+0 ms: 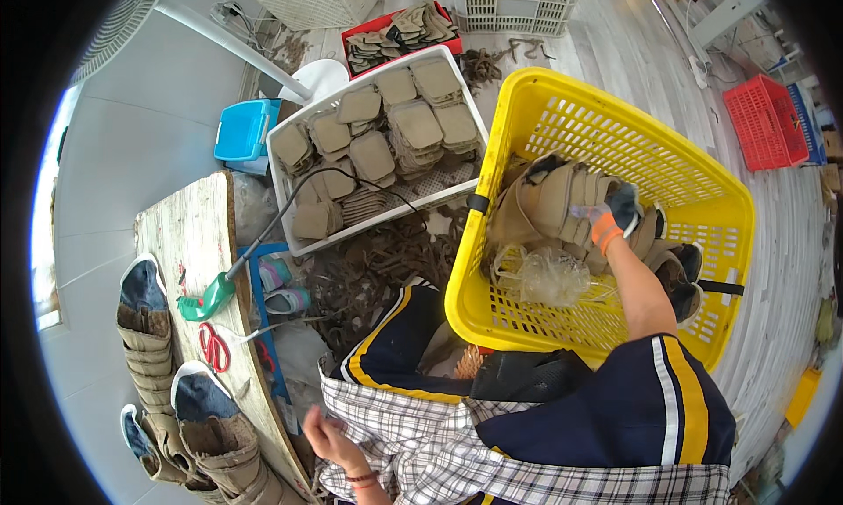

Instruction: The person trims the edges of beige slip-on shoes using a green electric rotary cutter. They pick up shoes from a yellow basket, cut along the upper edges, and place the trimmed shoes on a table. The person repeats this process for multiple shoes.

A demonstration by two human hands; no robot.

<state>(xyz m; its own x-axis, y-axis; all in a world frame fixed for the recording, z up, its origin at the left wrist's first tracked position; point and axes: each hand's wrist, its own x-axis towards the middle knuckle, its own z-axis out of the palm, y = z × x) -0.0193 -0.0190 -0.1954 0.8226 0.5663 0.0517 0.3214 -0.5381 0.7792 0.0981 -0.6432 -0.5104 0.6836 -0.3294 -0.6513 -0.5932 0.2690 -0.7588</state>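
Inside slotted plastic basket (467,263): right hand (602,226) on curved fabric pieces (553,199).

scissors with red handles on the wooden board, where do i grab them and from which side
Probably best to take the scissors by their red loops, with the left hand coming from the right, over the edge of the wooden board nearest you: they lie close to that edge, and the loops offer an open hold.
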